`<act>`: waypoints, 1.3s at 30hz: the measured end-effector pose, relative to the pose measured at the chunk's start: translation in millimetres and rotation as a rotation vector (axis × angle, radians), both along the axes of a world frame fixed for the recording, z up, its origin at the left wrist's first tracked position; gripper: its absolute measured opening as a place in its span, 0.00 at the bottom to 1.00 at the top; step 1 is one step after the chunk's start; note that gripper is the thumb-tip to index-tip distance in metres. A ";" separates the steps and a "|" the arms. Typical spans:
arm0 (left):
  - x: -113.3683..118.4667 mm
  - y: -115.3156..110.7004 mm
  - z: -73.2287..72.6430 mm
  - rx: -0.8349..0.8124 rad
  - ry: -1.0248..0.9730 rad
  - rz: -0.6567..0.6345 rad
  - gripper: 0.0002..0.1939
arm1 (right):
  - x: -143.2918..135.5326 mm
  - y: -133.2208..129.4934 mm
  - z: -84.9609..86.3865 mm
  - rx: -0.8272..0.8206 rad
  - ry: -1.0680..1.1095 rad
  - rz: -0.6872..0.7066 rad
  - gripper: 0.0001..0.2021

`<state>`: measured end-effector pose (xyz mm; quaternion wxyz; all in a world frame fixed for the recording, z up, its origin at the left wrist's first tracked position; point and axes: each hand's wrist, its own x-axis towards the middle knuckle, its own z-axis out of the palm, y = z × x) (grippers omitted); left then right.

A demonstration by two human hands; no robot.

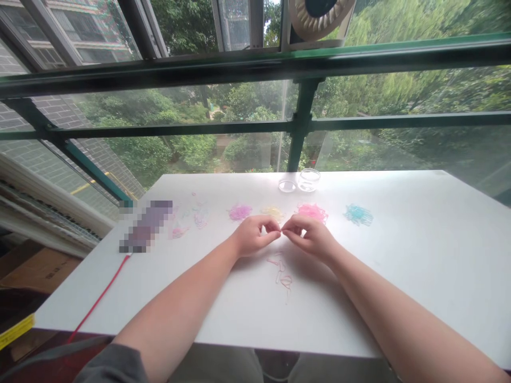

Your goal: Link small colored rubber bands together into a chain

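My left hand (257, 234) and my right hand (309, 234) meet over the middle of the white table (167, 303), thumb and forefinger pinched on each. Whatever sits between the fingertips is too small to make out. Just below them lie several loose, thin reddish rubber bands (285, 281). Beyond my hands are little heaps of bands: a purple pile (240, 213), a pale yellow pile (272, 213) partly behind my left hand, and a pink pile (313, 212) behind my right. A teal pile (359, 214) lies farther right.
At the back stand a clear round jar (309, 181) and its lid (287, 185). Mixed-colour bands (199, 217) are scattered at the left, beside a blurred-out dark object (147, 226) with a red cable (99, 298). A green railing (255, 65) and glass run behind the table.
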<state>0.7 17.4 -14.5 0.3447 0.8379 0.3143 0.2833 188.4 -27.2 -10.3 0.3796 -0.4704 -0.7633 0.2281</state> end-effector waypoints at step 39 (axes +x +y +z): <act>0.9 -1.1 4.6 0.056 -0.030 0.026 0.05 | -0.1 2.7 -1.9 0.042 0.070 0.016 0.04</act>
